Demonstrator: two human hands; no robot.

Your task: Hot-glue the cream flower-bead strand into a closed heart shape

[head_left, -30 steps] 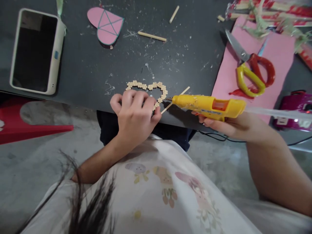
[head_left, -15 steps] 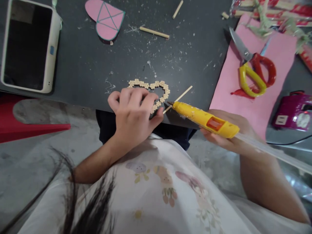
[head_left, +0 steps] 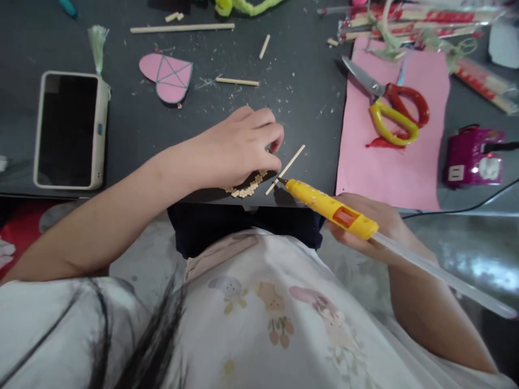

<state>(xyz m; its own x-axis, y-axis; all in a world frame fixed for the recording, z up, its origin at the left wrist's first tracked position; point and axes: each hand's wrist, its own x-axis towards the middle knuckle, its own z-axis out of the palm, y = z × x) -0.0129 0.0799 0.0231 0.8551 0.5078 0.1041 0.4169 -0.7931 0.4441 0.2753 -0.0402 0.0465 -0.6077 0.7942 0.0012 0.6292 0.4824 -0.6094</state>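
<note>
My left hand [head_left: 241, 148] lies over a heart outline made of small cream beads [head_left: 245, 189] at the near edge of the dark table [head_left: 133, 124]. Its fingers are curled and pressed down, and most of the heart is hidden under it. A thin wooden stick [head_left: 286, 162] lies just to the right of those fingers. My right hand [head_left: 371, 227] grips a yellow glue gun [head_left: 326, 208] with a clear glue stick out of its back. The nozzle points left and meets the lower end of the stick.
Red and yellow scissors [head_left: 391, 105] rest on a pink sheet [head_left: 395, 156] at the right, beside a purple device [head_left: 474, 156] with a cable. A phone [head_left: 71, 129] lies at the left. A pink paper heart [head_left: 166, 75] and loose sticks [head_left: 237, 82] lie further back.
My view has shifted, so the table looks further off. My left arm now reaches in from the left and covers more of the bead heart. The glue gun has dipped lower.
</note>
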